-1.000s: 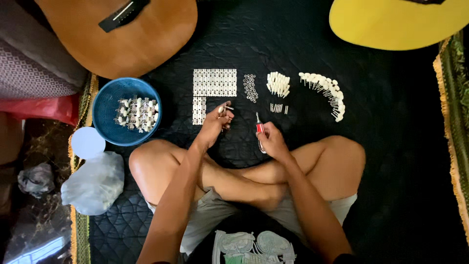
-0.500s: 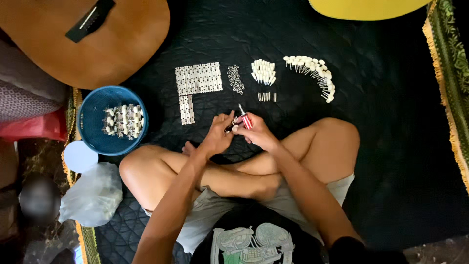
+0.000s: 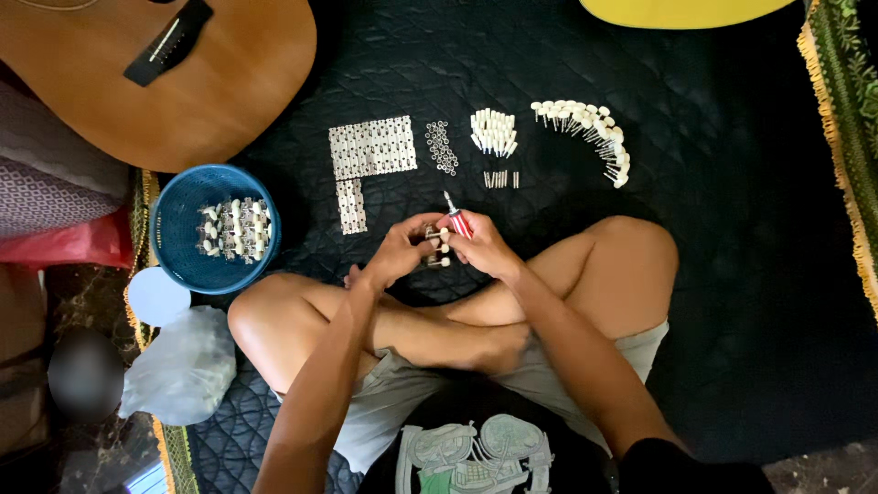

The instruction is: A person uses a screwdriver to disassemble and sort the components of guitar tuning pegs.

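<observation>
**Both hands closed over the knees**

Pinched in my left hand (image 3: 402, 252) is a small metal tuning-peg assembly with cream knobs (image 3: 437, 247), raised above the black quilted mat (image 3: 732, 238) so my right hand (image 3: 485, 247), wrapped around a red-handled screwdriver (image 3: 456, 220), can reach it.

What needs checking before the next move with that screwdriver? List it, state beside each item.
1. Left hand grips the tuner strip with white knobs: ok, fingers wrapped on it.
2. Right hand holds the red-handled screwdriver: ok, though its tip points up and away from the strip.
3. Screwdriver tip seated in a screw: not ok, tip is free in the air.
4. Small screws on the black quilted mat in front of the hands: ok, lying in a short row.
5. Blue basket with finished tuner strips, beside the left knee: ok, upright.
6. Screw already in the strip: cannot tell, hidden by fingers.
</observation>
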